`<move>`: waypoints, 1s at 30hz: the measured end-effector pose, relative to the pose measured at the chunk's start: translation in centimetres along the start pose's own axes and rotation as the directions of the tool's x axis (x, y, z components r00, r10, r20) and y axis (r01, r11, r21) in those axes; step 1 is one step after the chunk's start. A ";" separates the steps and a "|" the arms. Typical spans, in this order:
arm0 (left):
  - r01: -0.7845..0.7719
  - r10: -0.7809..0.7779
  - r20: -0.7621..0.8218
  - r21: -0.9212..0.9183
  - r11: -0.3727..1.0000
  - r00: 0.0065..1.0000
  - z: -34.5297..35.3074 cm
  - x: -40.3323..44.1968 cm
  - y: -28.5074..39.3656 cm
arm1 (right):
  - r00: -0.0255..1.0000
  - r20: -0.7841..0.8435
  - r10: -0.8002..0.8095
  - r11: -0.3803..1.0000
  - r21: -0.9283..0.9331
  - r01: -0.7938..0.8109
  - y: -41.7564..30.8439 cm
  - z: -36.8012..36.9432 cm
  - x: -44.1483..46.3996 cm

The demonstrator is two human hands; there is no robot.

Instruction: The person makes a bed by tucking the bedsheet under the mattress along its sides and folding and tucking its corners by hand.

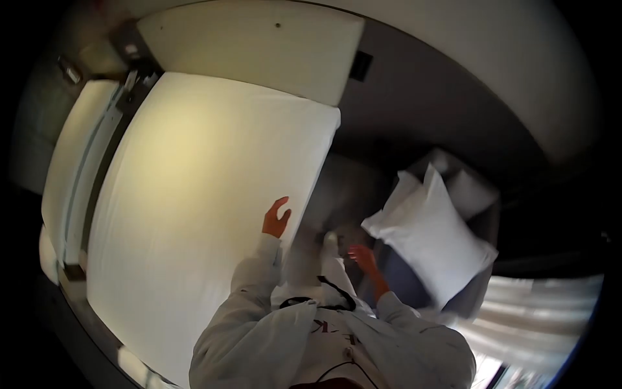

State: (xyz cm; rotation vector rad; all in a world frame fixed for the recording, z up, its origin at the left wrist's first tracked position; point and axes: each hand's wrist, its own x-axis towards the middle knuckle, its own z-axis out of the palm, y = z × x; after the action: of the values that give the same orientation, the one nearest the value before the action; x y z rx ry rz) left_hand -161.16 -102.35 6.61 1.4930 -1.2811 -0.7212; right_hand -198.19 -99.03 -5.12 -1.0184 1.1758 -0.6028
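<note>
Above the right edge of a bed with a white sheet (188, 168), my left hand (276, 218) is open, thumb and fingers apart, holding nothing. My right hand (363, 257) hangs over the floor between the bed and an armchair, its fingers spread and somewhat blurred, with nothing in them. White pillows (433, 233) are piled on the grey armchair (486, 194), to the right of my right hand and apart from it.
A pale headboard (253, 39) stands behind the bed against a dark wall panel (414, 84). A second bed (74, 155) is at the far left. My foot (332, 240) is on the floor strip. A light curtain (544, 318) hangs at the lower right.
</note>
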 end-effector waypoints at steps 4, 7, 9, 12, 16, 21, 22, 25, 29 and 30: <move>0.259 -0.265 -0.210 -0.054 0.964 0.941 1.1 4.6 -2.2 | 0.974 0.205 -0.102 0.876 -0.445 0.185 -13.5 0.8 12.5; 0.380 -0.383 -0.293 -0.070 0.922 0.876 1.6 7.4 -2.5 | 0.937 0.347 -0.027 0.842 -0.497 0.208 -18.8 1.2 24.0; 0.419 -0.424 -0.370 -0.097 0.903 0.827 2.0 9.3 -2.5 | 0.913 0.358 -0.195 0.729 -0.570 0.379 -22.4 2.4 30.3; 0.462 -0.460 -0.422 -0.104 0.881 0.781 1.9 14.8 -6.7 | 0.848 0.455 -0.270 0.584 -0.624 0.520 -24.9 5.3 40.7; 0.503 -0.482 -0.477 -0.094 0.859 0.734 2.1 23.8 -13.2 | 0.691 0.535 -0.487 0.348 -0.607 0.714 -27.9 12.7 52.8; 0.463 -0.424 -0.477 -0.039 0.886 0.770 0.8 36.9 -17.7 | 0.613 0.544 -0.573 0.199 -0.634 0.747 -28.2 18.4 64.3; 0.490 -0.454 -0.468 -0.052 0.870 0.758 1.2 38.8 -18.2 | 0.645 0.540 -0.540 0.172 -0.680 0.713 -28.0 18.0 65.5; 0.411 -0.381 -0.443 -0.031 0.911 0.812 2.2 43.3 -19.2 | 0.689 0.529 -0.495 0.252 -0.671 0.697 -28.1 16.2 65.2; 0.256 -0.200 -0.248 0.216 0.942 0.948 5.8 47.7 -20.2 | 0.795 0.434 -0.424 0.280 -0.772 0.571 -29.1 14.2 63.6; 0.161 -0.110 -0.151 0.385 0.909 0.982 7.1 49.2 -21.3 | 0.859 0.358 -0.366 0.292 -0.832 0.471 -29.5 14.0 64.0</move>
State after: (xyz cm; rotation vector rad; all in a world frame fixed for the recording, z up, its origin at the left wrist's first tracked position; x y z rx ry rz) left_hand -147.09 -152.55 -7.62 1.9408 -1.2853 -0.4599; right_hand -161.76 -160.83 -7.71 -2.3689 1.1166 -0.2404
